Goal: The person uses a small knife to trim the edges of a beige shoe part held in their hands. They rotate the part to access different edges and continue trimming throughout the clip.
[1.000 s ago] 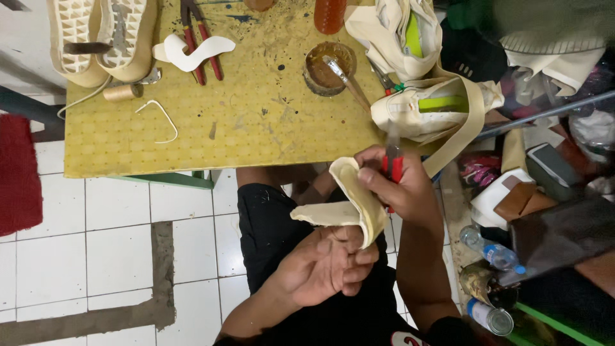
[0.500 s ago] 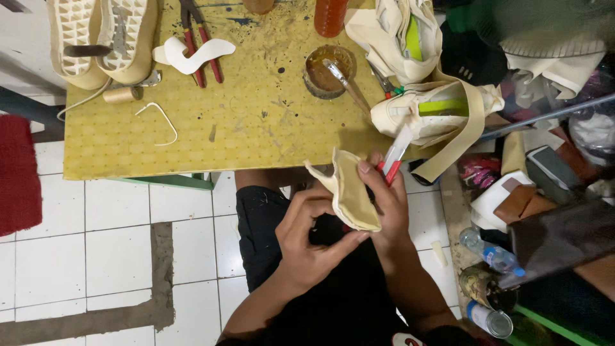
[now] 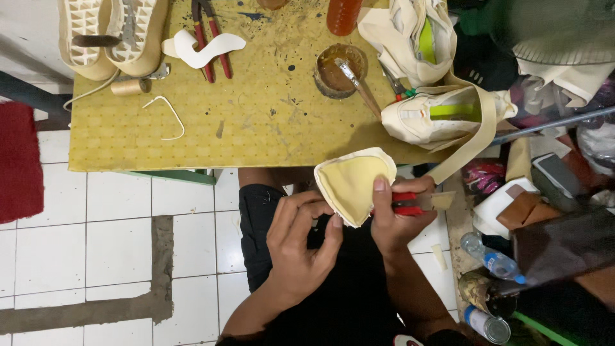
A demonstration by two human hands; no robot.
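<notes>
change: the cream piece (image 3: 353, 184) now lies flatter, its yellow inner face turned up to the camera; half a second ago it stood more on edge. the left hand has dropped from its rim to its lower left corner.
left hand (image 3: 300, 247): palm down, fingers curled, thumb and fingertips pinching the piece's corner at 7 o'clock of it.
right hand (image 3: 392, 216): thumb pressed on the piece's right edge, the other fingers wrapped round a red-handled tool (image 3: 419, 202) whose pale tip points to 3 o'clock.
piece: held over the lap, just below the table (image 3: 256, 128) edge, at 6 o'clock of the glue tin (image 3: 339, 69).
counts: two hands; one piece held; two soles (image 3: 112, 35) at the table's 10 o'clock corner; one white cut-out (image 3: 202, 48); one pair of red pliers (image 3: 208, 35); one brush (image 3: 359, 83) lying in the tin; two cream shoe uppers (image 3: 423, 77) at 2 o'clock; three bottles (image 3: 493, 259) on the floor at 4 o'clock.
</notes>
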